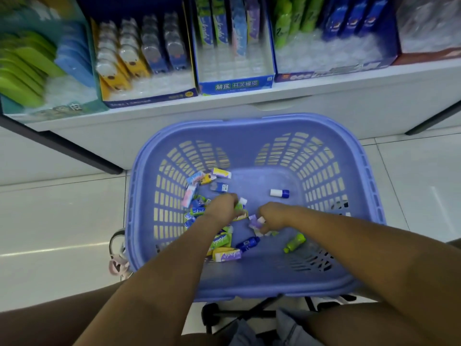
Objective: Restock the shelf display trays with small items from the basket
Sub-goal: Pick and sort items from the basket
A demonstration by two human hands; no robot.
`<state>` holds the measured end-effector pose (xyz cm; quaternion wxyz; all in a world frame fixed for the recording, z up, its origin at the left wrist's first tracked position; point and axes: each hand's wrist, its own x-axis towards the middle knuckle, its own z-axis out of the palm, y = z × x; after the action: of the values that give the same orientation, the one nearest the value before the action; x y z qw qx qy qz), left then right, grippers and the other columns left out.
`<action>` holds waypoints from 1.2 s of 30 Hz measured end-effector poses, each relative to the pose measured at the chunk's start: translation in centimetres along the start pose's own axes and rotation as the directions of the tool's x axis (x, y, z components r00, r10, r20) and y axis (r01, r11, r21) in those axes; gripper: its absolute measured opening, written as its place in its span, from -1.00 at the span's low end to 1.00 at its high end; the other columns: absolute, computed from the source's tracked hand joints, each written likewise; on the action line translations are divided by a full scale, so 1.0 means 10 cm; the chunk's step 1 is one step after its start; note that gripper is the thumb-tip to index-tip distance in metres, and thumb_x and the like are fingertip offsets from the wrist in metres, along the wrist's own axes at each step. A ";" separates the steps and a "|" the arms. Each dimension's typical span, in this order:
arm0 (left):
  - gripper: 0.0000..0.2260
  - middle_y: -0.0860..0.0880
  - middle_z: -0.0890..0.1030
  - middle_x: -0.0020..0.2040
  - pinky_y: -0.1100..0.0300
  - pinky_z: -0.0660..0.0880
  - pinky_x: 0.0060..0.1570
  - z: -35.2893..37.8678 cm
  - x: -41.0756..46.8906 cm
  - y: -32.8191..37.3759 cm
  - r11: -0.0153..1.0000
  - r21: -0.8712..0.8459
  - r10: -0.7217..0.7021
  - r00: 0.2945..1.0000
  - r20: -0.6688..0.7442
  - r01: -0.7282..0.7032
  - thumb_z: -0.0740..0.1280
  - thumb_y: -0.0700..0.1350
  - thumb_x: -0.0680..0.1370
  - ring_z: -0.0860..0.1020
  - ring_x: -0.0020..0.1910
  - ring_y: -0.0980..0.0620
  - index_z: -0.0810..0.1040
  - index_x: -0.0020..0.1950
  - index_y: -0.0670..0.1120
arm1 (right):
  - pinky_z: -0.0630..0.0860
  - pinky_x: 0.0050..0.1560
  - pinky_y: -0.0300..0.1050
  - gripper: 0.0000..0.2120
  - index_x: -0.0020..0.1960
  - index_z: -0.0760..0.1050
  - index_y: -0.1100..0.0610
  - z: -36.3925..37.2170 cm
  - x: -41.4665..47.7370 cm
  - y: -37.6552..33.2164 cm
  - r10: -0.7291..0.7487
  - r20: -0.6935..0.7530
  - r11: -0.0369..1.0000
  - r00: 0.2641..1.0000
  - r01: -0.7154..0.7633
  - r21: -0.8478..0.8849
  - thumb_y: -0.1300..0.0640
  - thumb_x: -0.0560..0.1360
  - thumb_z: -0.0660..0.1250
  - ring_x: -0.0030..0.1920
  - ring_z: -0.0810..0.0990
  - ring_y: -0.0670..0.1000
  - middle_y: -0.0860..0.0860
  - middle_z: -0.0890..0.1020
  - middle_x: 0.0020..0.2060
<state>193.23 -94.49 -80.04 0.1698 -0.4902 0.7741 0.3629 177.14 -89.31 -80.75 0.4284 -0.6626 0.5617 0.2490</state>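
Observation:
A lilac plastic basket (249, 126) stands below me with several small boxed erasers (197, 211) heaped at its left side. My left hand (220, 208) reaches into the heap and holds a small green and white item (241, 204) in its curled fingers. My right hand (270, 217) is beside it, pinching a small purple and white item (254, 219). A white and blue tube (279, 193), a blue tube (248, 243) and a green tube (295, 242) lie loose on the basket floor. Display trays (235, 84) sit on the shelf above.
The white shelf (324, 96) carries a yellow and blue tray (149, 99), a blue tray with an open front section, green packs (22, 68) at left and blue tubes (354, 18) at right. The basket rests on a wheeled black stand (239, 313). Pale floor tiles surround it.

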 end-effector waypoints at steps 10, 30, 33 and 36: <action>-0.85 -0.12 0.46 -0.32 0.18 0.50 -0.29 -0.62 -0.27 0.09 0.548 -0.808 -0.158 0.975 0.154 0.216 0.27 -0.30 0.52 0.49 -0.36 0.01 0.42 -0.25 -0.18 | 0.41 -0.16 -0.29 -0.71 -0.08 0.56 0.24 -0.46 -0.30 -0.07 0.184 -0.151 0.974 0.971 -0.160 0.161 0.01 0.54 0.27 -0.16 0.51 0.11 0.28 0.57 -0.10; -0.73 0.02 0.39 -0.56 0.34 0.39 -0.48 -2.00 -1.23 0.04 0.213 -0.777 -0.186 0.756 -0.627 -0.592 0.41 -0.11 0.49 0.37 -0.55 0.11 0.53 -0.41 0.00 | 0.57 -0.22 -0.31 -0.78 0.01 0.56 0.18 -2.15 -1.37 -1.29 -0.073 -0.763 0.250 0.642 0.753 0.609 0.40 0.42 0.34 -0.34 0.63 -0.07 0.05 0.65 -0.33; -0.74 0.03 0.38 -0.57 0.31 0.38 -0.46 -2.05 -1.22 0.04 0.142 -0.768 -0.266 0.723 -0.638 -0.625 0.39 -0.07 0.51 0.36 -0.55 0.11 0.47 -0.36 -0.07 | 0.58 -0.21 -0.29 -0.80 0.03 0.55 0.19 -2.24 -1.34 -1.47 -0.060 -0.796 0.144 0.602 0.794 0.590 0.37 0.43 0.34 -0.33 0.64 -0.05 0.05 0.65 -0.30; -0.80 0.05 0.38 -0.56 0.31 0.39 -0.48 -2.08 -1.19 0.06 0.085 -0.763 -0.325 0.706 -0.629 -0.641 0.36 -0.08 0.53 0.35 -0.54 0.12 0.51 -0.28 -0.08 | 0.56 -0.24 -0.31 -0.85 -0.01 0.58 0.18 -2.35 -1.27 -1.57 -0.006 -0.817 0.124 0.576 0.812 0.571 0.35 0.47 0.31 -0.34 0.62 -0.07 0.06 0.61 -0.31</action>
<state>200.18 -101.91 -58.29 -0.5428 -0.4634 0.3769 0.5905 185.45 -102.40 -53.96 0.5576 -0.4482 0.4642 -0.5223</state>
